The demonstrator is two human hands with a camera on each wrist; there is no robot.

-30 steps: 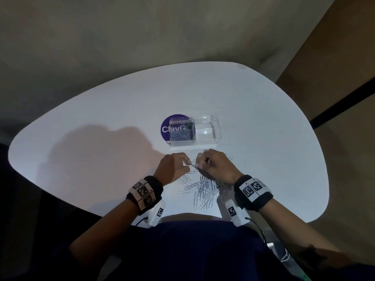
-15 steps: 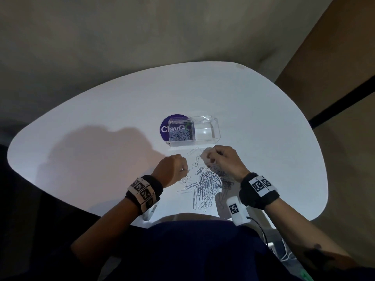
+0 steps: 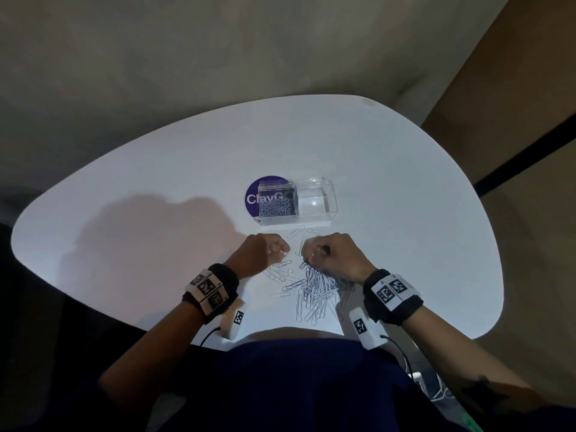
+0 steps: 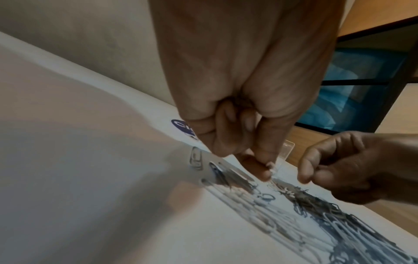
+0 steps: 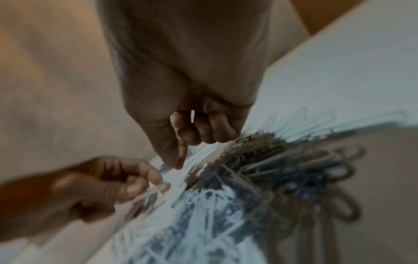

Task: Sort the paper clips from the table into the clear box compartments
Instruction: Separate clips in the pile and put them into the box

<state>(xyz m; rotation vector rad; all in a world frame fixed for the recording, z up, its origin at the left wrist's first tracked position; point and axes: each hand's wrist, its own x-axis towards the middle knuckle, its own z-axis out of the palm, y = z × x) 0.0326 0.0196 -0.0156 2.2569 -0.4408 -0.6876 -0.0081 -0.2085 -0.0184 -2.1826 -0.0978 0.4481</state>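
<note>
A pile of silver paper clips (image 3: pixel 314 291) lies on the white table (image 3: pixel 405 213) near its front edge. My left hand (image 3: pixel 268 254) is at the pile's left and pinches a paper clip (image 4: pixel 272 167) between thumb and forefinger, its other fingers curled. My right hand (image 3: pixel 330 254) hovers over the far end of the pile, fingers curled. Its thumb and forefinger (image 5: pixel 178 163) meet low at the table, seemingly on a clip. The clear box (image 3: pixel 330 210) stands just beyond both hands. Its left compartment (image 3: pixel 276 208) holds several clips and its right compartment (image 3: pixel 316 202) looks empty.
A round purple sticker (image 3: pixel 254 198) lies on the table under the box's left end. A few loose clips (image 3: pixel 296 232) lie between the box and my hands. The table's front edge is close to my body, and cables hang at the lower right.
My hands were together on one clip over the pile; they have drawn apart. The left hand has kept a clip, and the right hand has shifted right and lowered to the pile.
</note>
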